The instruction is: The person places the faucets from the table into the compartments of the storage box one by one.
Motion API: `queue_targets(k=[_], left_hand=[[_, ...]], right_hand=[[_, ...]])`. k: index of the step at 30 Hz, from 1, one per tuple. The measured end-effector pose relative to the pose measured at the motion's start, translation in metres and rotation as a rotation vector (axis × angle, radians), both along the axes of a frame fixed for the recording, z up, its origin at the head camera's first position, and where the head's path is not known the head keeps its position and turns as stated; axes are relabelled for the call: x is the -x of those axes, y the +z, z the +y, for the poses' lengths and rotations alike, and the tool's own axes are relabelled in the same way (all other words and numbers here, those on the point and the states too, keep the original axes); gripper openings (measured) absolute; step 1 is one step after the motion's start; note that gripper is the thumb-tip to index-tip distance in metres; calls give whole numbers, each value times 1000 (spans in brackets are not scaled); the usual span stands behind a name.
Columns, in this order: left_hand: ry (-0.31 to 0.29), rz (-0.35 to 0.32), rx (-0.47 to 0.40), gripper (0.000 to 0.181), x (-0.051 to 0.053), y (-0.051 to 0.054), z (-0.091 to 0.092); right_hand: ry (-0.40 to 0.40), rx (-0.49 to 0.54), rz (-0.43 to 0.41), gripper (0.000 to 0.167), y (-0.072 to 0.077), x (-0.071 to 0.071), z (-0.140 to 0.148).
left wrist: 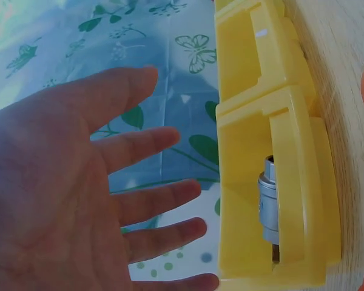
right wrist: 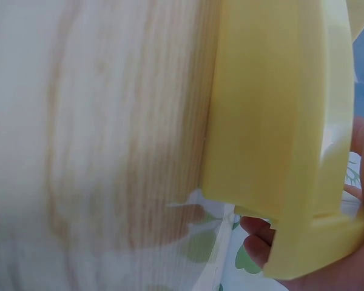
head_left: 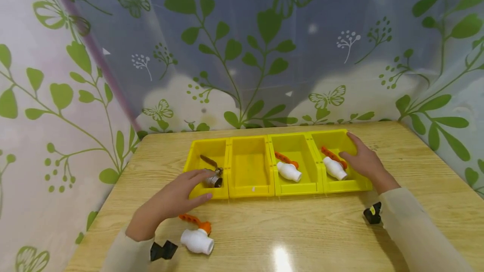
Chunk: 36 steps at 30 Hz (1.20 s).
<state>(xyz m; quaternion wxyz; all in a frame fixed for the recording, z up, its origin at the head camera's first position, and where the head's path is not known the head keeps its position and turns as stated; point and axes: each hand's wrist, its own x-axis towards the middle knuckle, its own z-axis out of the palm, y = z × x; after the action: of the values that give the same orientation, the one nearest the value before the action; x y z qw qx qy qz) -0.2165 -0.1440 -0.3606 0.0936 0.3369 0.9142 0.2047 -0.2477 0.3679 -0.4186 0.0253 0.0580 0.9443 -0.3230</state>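
My left hand (head_left: pixel 174 196) hovers at the leftmost yellow bin (head_left: pixel 190 154), fingers spread and nothing held. In that bin lies a metal ball valve (head_left: pixel 215 180) with a brownish lever; the left wrist view shows its metal body (left wrist: pixel 268 209) beyond the spread fingers. At the other end of the row, my right hand (head_left: pixel 364 160) grips the side wall of the rightmost yellow bin (head_left: pixel 351 184), thumb on the inside. Its fingertips (right wrist: pixel 258 239) show past the bin's outer side in the right wrist view. A white plastic ball valve (head_left: pixel 334 168) with an orange handle lies inside this bin.
Between the end bins stand two joined yellow bins; one holds another white valve (head_left: pixel 289 171) with an orange handle. A third such valve (head_left: pixel 197 241) lies on the wooden table (head_left: pixel 287 226) near my left wrist. Patterned cloth (head_left: pixel 242 53) hangs behind the table.
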Motion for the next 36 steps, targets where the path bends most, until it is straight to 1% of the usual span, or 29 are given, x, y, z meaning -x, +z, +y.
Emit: queue_targets(k=[5,9,12,14,17,21,25,32,36], left_hand=[[-28,-97,-23,61,-6,1,-3],[-60,-147,-13,61,-10,-1,-4],[-72,-162,4,63,-13,-3,-3],[-66,-169,10,63,-14,-5,-3],[-73,-169,7,63,-17,-7,-3],[-99,-178,10,63,-20,-10,-2],[-103,-220,26,65,-21,-12,-1],[-104,-325,36,73,-22,-17,2],[-108,-362,56,76,-24,-18,2]], right_hand=[[0,3,-6,80,2,-1,-1],[1,0,-6,80,3,-2,-2],[4,-3,-5,80,3,-2,-2],[5,-2,-4,80,3,-2,-2],[6,-3,-4,80,3,-2,-2],[4,-4,-9,80,3,-1,-1],[0,-3,-12,80,2,-2,-2],[0,-9,-7,80,3,-3,-3],[-1,-2,-8,80,4,-4,-3]])
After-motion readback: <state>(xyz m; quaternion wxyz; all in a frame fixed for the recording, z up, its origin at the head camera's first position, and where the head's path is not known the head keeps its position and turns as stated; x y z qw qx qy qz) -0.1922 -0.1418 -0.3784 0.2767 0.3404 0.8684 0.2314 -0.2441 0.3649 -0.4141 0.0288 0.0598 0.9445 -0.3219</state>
